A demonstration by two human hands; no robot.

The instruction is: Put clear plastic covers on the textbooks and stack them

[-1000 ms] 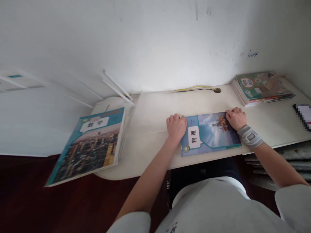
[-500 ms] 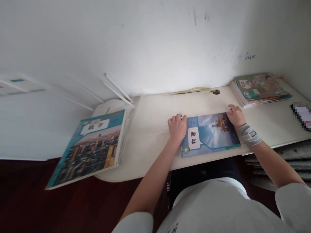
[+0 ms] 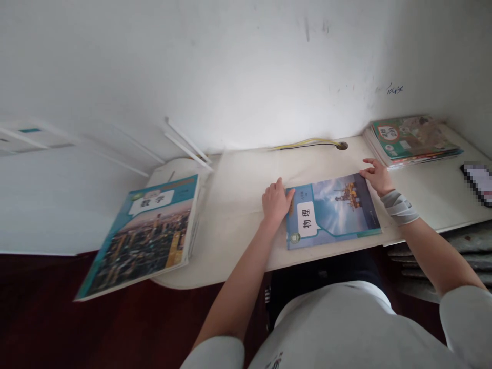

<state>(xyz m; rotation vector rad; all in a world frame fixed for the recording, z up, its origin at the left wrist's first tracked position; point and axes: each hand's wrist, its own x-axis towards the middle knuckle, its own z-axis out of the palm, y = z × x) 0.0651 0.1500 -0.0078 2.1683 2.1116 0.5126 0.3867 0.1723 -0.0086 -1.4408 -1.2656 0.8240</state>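
A blue physics textbook (image 3: 338, 207) lies flat on the white desk, its cover showing an oil rig against a cloudy sky. At its left edge is my left hand (image 3: 275, 202), fingers stretched forward and thumb touching the cover's upper left corner. My right hand (image 3: 378, 177), with a grey wrist wrap (image 3: 400, 207), is by the upper right corner. Its thumb touches the book there, while the index finger points out apart from it. Neither hand is closed around the book.
A math textbook (image 3: 149, 230) with a city cover tops a pile at the left, overhanging the desk's (image 3: 234, 230) edge. At the back right sits a stack of green-covered books (image 3: 411, 138); a blurred phone (image 3: 478, 182) is at far right. Cables (image 3: 307, 143) enter a hole by the wall.
My left hand's fingers have straightened and its thumb has spread away. My right hand has shifted slightly right, index finger and thumb parting. The physics textbook stays almost in place.
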